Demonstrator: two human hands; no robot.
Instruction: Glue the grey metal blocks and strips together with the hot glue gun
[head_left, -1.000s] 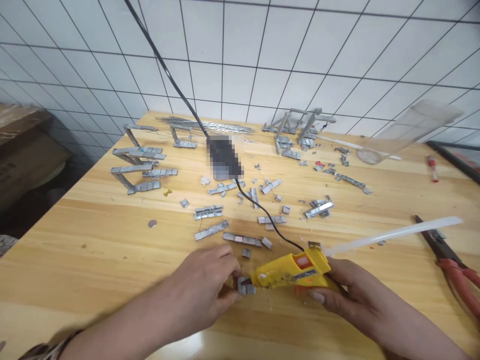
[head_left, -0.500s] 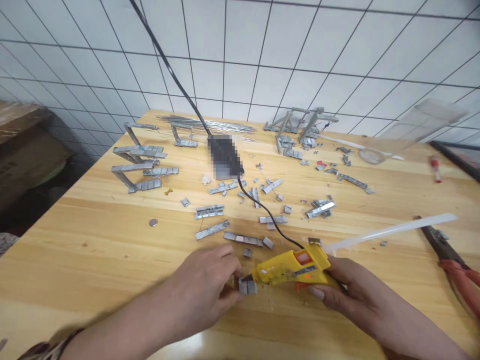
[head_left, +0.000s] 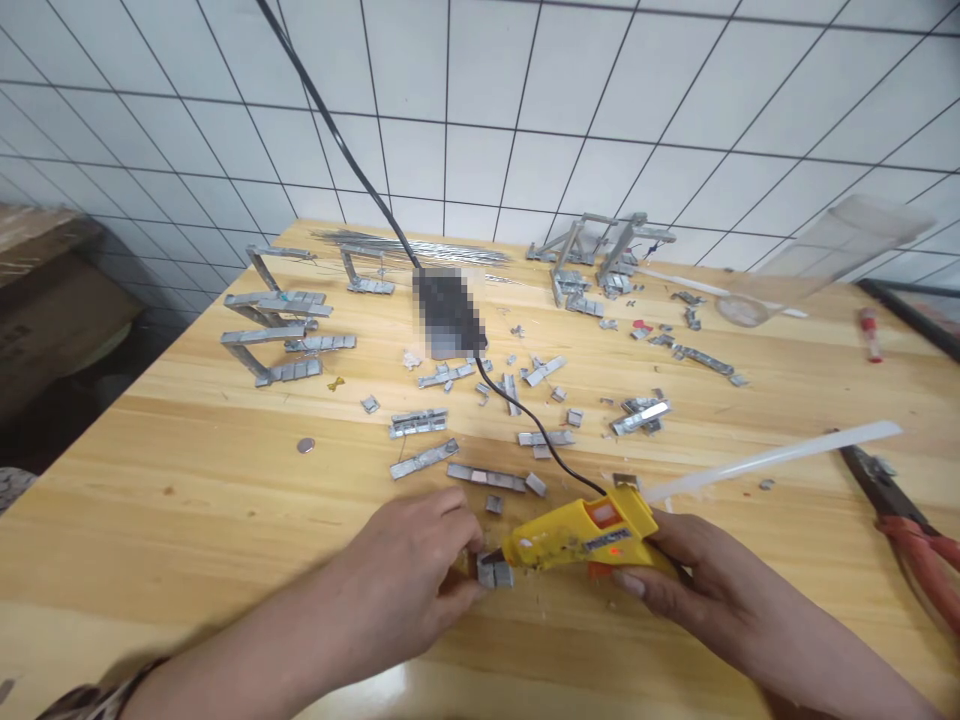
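My right hand (head_left: 697,580) is wrapped round a yellow hot glue gun (head_left: 577,535), with a long translucent glue stick (head_left: 780,460) jutting from its back. The gun's dark nozzle meets a small grey metal-looking piece (head_left: 495,572) low in the middle of the view. My left hand (head_left: 424,555) pinches that piece at its left end between thumb and fingers; part of it is hidden by the fingers. Just beyond lie a small grey block (head_left: 493,505) and a long grey strip (head_left: 487,478).
Grey angled frames (head_left: 274,340) stand at the left, more (head_left: 600,265) at the back. A black cord (head_left: 337,130) runs to a blurred-out dark object (head_left: 450,312). Red-handled pliers (head_left: 900,530) lie right, near a clear plastic container (head_left: 832,250). Thin metal rods (head_left: 412,245) lie by the tiled wall.
The glue stick's far end has shifted slightly left and down. Both hands, the glue gun and the small grey piece stay almost where they were.
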